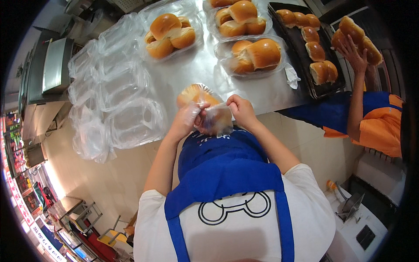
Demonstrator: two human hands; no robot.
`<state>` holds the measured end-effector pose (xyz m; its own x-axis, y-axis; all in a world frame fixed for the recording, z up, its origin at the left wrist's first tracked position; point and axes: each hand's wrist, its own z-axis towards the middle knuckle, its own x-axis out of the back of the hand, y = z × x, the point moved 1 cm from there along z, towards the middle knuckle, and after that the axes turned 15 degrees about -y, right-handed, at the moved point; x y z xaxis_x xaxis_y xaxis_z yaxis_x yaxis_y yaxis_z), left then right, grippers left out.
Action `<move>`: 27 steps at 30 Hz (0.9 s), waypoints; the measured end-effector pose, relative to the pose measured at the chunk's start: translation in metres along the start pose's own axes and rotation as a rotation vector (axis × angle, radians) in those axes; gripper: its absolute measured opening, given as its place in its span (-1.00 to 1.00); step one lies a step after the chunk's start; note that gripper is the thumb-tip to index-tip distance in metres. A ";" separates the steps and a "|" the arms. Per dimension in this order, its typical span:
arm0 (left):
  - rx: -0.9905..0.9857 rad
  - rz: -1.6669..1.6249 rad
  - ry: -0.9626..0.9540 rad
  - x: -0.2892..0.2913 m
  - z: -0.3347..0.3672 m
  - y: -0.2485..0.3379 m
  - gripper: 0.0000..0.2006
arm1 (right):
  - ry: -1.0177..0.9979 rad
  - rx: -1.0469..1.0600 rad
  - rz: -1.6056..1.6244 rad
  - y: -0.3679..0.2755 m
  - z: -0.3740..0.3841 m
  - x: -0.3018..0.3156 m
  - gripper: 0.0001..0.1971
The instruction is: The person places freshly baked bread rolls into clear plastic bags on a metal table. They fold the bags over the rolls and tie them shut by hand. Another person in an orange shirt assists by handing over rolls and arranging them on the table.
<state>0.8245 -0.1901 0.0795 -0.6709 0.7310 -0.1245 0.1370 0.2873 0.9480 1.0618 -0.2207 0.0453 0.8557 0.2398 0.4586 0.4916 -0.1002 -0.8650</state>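
At the table's near edge, a clear plastic bag [217,120] is stretched between my two hands. My left hand [187,120] has its fingers closed on the bag's gathered plastic. My right hand [242,111] pinches the bag's other side. Golden bread [195,95] shows through the plastic just beyond my hands; the bag covers part of it. Farther off to the right, bread rolls in a clear package [264,53] rest on the table. More rolls sit in an open clear bag [166,33] beyond my left hand.
Several bag-lined clear trays [124,83] cover the left of the metal table [192,65]. Another bread package [242,17] lies at the back. At right is a black baking tray [304,81] with rolls; a co-worker's hand [352,56] holds bread beside it. Crumpled white paper [291,76] lies near the tray.
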 end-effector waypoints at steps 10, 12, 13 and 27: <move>-0.040 0.990 0.242 -0.019 0.015 -0.005 -0.76 | -0.083 0.870 -0.332 -0.078 0.031 -0.012 -0.74; -0.102 1.077 0.219 -0.022 0.012 0.003 -0.75 | 0.094 0.795 -0.613 -0.057 0.049 0.007 -0.82; -0.133 1.048 0.179 -0.020 0.010 0.007 -0.74 | 0.067 0.737 -0.681 -0.042 0.045 0.012 -0.86; 0.061 0.012 0.221 -0.007 0.012 -0.024 -0.91 | -0.544 0.096 -0.448 -0.046 0.002 0.004 -0.71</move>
<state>0.8348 -0.1945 0.0536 -0.8113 0.5833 -0.0394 0.1855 0.3208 0.9288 1.0422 -0.2135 0.0860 0.3602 0.6884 0.6295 0.7398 0.2004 -0.6423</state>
